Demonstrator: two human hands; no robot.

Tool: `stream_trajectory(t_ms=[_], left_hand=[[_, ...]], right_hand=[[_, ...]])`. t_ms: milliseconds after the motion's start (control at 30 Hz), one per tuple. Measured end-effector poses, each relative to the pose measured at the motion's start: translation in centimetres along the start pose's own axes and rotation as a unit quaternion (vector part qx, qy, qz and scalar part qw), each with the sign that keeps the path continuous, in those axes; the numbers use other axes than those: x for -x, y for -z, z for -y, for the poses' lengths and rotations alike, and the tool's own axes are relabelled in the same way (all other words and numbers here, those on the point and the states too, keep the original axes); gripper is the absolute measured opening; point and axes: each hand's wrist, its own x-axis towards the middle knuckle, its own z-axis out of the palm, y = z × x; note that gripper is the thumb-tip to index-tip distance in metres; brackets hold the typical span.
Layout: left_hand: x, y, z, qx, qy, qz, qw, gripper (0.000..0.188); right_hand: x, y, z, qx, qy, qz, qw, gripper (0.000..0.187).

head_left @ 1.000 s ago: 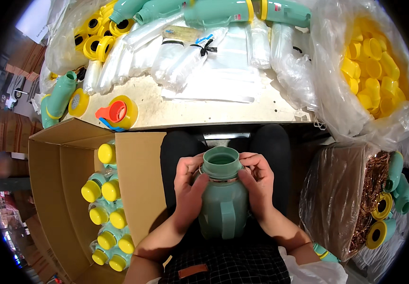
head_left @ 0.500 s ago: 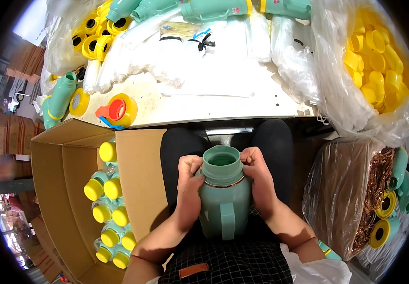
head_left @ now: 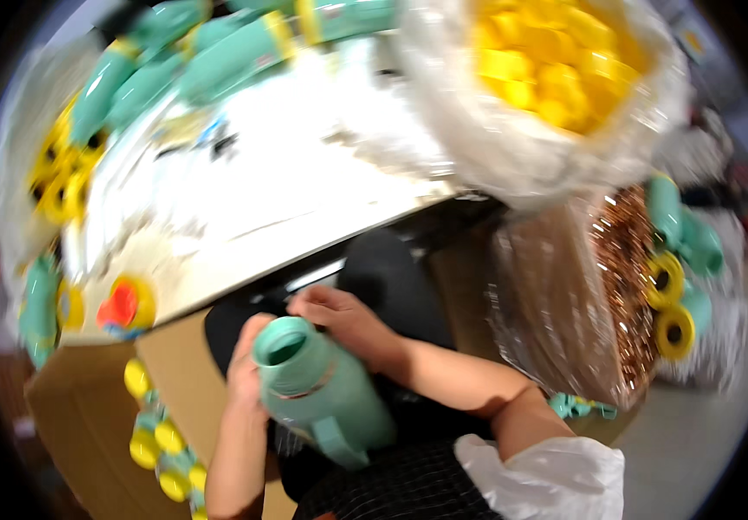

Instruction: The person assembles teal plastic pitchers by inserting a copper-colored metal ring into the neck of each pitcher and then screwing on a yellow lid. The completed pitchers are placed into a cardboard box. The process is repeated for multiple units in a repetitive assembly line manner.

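Observation:
A pale green thermos jug without a lid stands tilted in my lap, its handle toward me and its wide mouth upward. A thin copper-coloured ring circles the base of its neck. My left hand is closed on the left side of the jug by the neck, its fingers partly hidden. My right hand is just beyond and right of the neck, fingers curled together; whatever they pinch is too blurred to make out.
An open carton at left holds several yellow-capped bottles. On the table lie green jugs, white plastic wrap and a red-and-yellow part. At right are a bag of yellow parts and a plastic-lined box of copper-coloured rings.
The view has swung to the right and blurred. My right hand has come off the jug's neck to its far side; my left hand stays on the jug, which now leans.

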Motion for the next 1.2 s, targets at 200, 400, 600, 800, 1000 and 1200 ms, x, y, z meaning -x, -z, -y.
stream_trajectory(t_ms=[200,400,600,800,1000,1200], left_hand=[[3.9,-3.1,1.2,-0.248,-0.154,-0.293,0.91,0.026],[8.8,-3.8,4.2,0.019,0.056,-0.061,0.996,0.046],[5.3,-1.4,6.8,-0.024,-0.003,-0.148,0.989,0.041],[5.6,-0.8,8.4,-0.072,-0.035,-0.099,0.992,0.042],[5.4,-2.8,6.8,0.013,-0.02,-0.198,0.98,0.034],[3.7,-0.3,2.0,0.095,-0.183,-0.218,0.954,0.034]], right_hand=[[6.1,-0.7,7.3,0.237,0.218,-0.043,0.946,0.074],[11.6,-2.8,7.7,0.384,0.444,0.011,0.81,0.06],[4.5,9.5,17.1,0.499,0.411,-0.261,0.717,0.043],[-3.0,28.2,28.0,0.641,0.075,-0.626,0.438,0.048],[-1.1,27.9,27.7,0.608,0.183,-0.617,0.464,0.037],[2.6,12.2,15.4,0.448,0.466,-0.414,0.641,0.036]])
